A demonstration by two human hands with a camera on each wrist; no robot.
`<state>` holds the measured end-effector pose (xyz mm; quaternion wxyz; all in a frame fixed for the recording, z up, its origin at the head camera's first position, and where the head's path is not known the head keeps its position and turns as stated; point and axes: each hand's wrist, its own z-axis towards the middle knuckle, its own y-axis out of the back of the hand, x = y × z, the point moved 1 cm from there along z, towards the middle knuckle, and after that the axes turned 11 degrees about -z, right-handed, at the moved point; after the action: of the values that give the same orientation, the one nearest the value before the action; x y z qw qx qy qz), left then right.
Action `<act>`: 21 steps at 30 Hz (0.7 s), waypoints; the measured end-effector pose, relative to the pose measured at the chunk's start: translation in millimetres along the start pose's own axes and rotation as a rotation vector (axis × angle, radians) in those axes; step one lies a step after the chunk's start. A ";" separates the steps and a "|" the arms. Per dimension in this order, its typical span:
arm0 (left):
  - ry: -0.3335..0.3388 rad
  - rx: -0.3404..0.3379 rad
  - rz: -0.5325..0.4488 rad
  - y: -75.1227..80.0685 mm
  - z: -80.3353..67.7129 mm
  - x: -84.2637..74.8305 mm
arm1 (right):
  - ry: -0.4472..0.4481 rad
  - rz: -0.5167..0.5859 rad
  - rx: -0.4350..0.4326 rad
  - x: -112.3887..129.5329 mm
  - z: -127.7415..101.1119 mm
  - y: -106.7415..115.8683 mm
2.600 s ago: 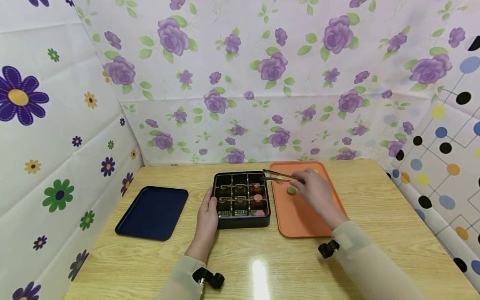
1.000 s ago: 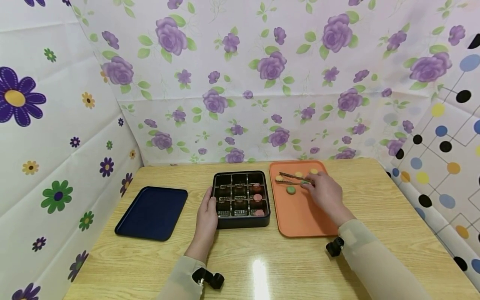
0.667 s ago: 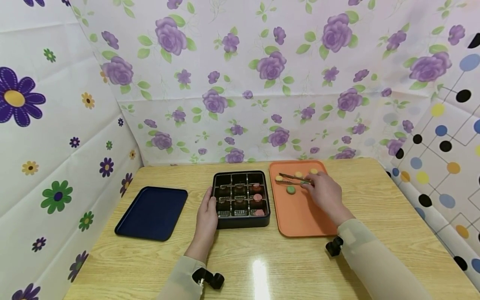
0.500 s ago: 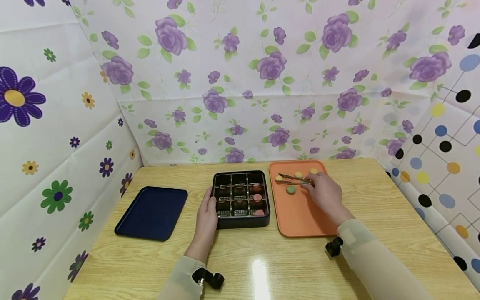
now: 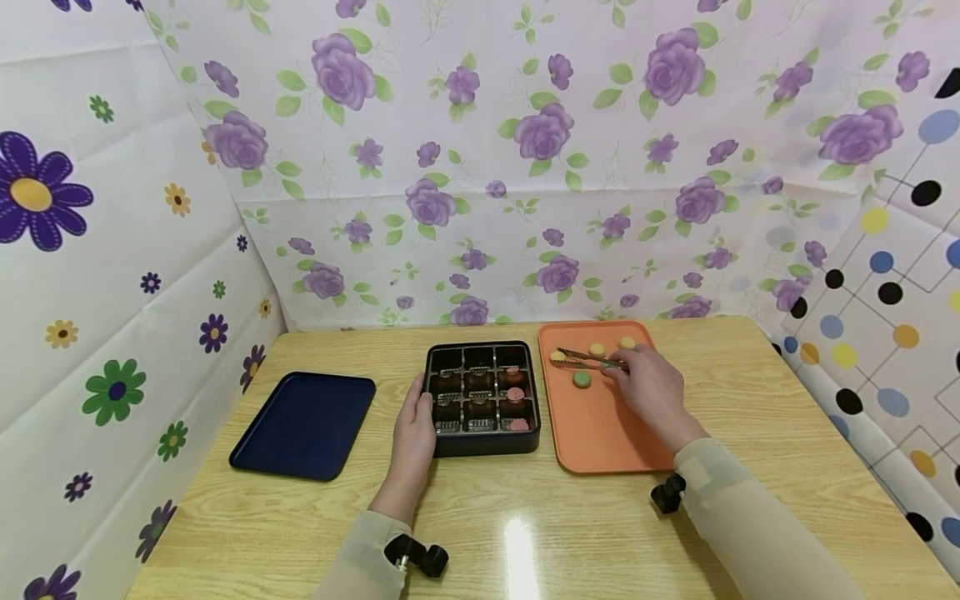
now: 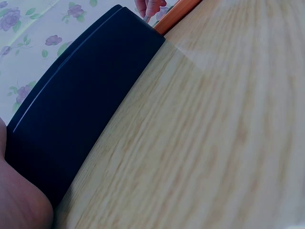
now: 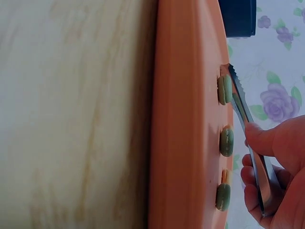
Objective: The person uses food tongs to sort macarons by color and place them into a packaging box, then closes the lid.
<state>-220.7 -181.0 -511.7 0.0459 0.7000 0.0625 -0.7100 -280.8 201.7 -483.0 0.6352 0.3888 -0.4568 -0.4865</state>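
while the left hand (image 5: 412, 429) lies straight-fingered against the box (image 5: 486, 444), likely steadying it, the right hand (image 5: 651, 387) grips parted tongs (image 7: 265, 186) near cookies (image 5: 582, 380) on the orange tray (image 5: 607, 433), presumably sparing them fingermarks.

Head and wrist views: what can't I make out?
Head: one of three round green macarons, behind the right hand.
Left wrist: inside the square black box, behind its wall; most of left hand, past the edge.
Right wrist: whether slender metal tongs touch a macaron; outlines overlap.

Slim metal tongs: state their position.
Head view, right of centre: the tongs are in the right hand, over the far half of the rectangular orange tray.
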 end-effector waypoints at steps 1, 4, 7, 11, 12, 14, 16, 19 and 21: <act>-0.001 0.001 0.002 -0.1 0.0 -0.3 | 0.000 0.001 -0.003 0.1 -0.2 -0.2; -0.004 0.001 0.005 -0.4 -0.3 -0.9 | -0.001 0.006 -0.012 0.3 -0.8 -0.9; -0.003 0.002 0.006 -0.9 -0.6 -1.7 | -0.001 0.013 -0.022 0.3 -1.6 -1.7; -0.003 0.005 0.005 -1.0 -1.0 -1.7 | 0.000 0.018 -0.042 -0.6 -2.5 -3.3; -0.002 0.005 0.004 -1.0 -1.1 -1.6 | 0.002 0.018 -0.049 -0.9 -2.6 -3.6; -0.002 0.006 0.003 -0.8 -1.1 -1.6 | 0.005 0.015 -0.064 -1.8 -2.8 -4.0; 0.000 0.005 0.001 -0.7 -0.6 -1.1 | 0.007 0.011 -0.078 -2.0 -3.3 -3.3; -0.003 0.008 0.000 -0.6 0.1 -1.0 | 0.008 0.014 -0.101 -1.2 -3.4 -1.0; -0.004 0.007 -0.001 -0.6 0.4 -0.6 | 0.009 0.027 -0.118 0.2 -3.4 1.0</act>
<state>-221.2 -180.6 -511.1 0.0432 0.6987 0.0606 -0.7115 -277.3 201.8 -483.0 0.6656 0.3468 -0.4296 -0.5021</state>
